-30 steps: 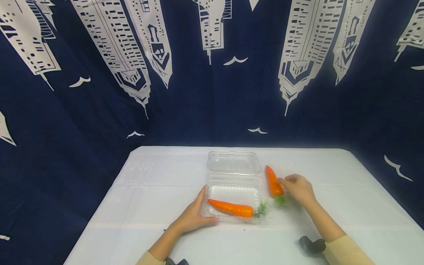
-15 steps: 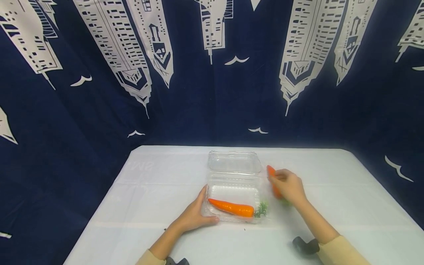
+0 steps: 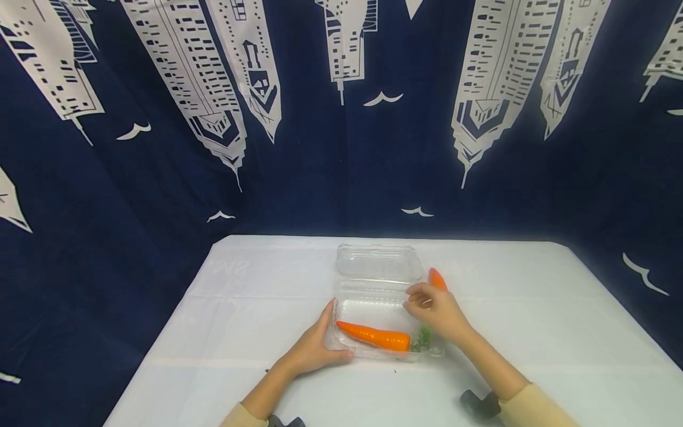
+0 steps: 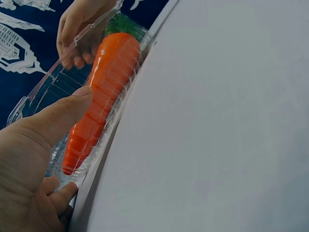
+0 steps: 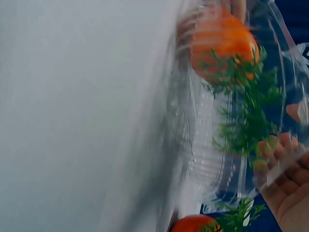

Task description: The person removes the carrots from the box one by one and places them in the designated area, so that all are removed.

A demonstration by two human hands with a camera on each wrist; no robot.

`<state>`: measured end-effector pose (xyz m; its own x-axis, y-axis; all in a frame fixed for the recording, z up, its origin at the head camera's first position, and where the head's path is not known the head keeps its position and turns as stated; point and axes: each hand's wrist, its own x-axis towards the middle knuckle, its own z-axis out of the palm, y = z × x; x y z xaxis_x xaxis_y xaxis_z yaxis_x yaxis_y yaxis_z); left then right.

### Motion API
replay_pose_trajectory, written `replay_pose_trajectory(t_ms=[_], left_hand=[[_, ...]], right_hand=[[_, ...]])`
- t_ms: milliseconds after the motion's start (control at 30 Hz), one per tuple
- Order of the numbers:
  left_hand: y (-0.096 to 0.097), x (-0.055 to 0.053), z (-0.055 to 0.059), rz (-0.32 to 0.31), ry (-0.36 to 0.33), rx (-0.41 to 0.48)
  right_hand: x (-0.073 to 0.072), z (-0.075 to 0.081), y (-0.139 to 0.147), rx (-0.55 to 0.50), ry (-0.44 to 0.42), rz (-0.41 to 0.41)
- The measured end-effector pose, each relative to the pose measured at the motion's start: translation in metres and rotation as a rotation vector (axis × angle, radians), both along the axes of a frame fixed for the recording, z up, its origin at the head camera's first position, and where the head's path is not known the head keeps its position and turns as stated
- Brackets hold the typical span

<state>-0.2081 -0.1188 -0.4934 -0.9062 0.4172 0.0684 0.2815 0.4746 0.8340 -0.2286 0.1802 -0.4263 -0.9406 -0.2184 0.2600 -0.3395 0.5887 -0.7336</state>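
A clear plastic clamshell container (image 3: 368,309) lies with its lid (image 3: 379,263) folded back. Inside sits an orange carrot (image 3: 373,335), its green leafy top (image 3: 423,338) toward the right end. My left hand (image 3: 309,351) grips the container's left end, thumb (image 4: 67,113) along the front and fingers curled round the side. Over the container's right side hovers my right hand (image 3: 439,311), fingers loosely curled with nothing seen between them. A second carrot (image 3: 437,279) lies on the table beyond the right hand, partly hidden by it; its orange end (image 5: 195,224) shows in the right wrist view.
The white table (image 3: 245,332) stands before a dark blue curtain (image 3: 341,160) printed with white buildings. Tan sleeves (image 3: 533,409) and dark wrist-worn devices (image 3: 480,404) are at the front edge of the head view.
My right hand has moved left, from the loose carrot to over the container's right side. That carrot stays roughly where it was. The left hand and container have not moved.
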Motion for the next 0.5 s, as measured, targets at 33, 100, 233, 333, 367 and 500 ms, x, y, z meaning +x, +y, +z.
replay_pose_trajectory(t_ms=[33, 100, 233, 333, 367, 500], left_hand=[[0.0, 0.0, 0.0, -0.001, 0.0, 0.0], [0.0, 0.0, 0.001, -0.001, 0.002, -0.003], [0.0, 0.0, 0.002, 0.001, 0.004, -0.004], [0.0, 0.0, 0.002, -0.001, 0.001, -0.001], [0.0, 0.0, 0.002, -0.001, -0.002, 0.0], [0.001, 0.0, 0.0, -0.001, -0.008, 0.0]], right_hand=[[0.001, -0.001, -0.002, 0.018, 0.006, 0.01], [0.003, -0.001, -0.006, 0.068, 0.031, 0.038], [0.007, -0.002, -0.013, 0.177, 0.05, 0.112], [0.009, -0.003, -0.017, 0.231, 0.023, 0.17], [0.01, -0.003, -0.018, 0.243, 0.01, 0.188], [0.01, -0.008, -0.02, 0.274, -0.02, 0.243]])
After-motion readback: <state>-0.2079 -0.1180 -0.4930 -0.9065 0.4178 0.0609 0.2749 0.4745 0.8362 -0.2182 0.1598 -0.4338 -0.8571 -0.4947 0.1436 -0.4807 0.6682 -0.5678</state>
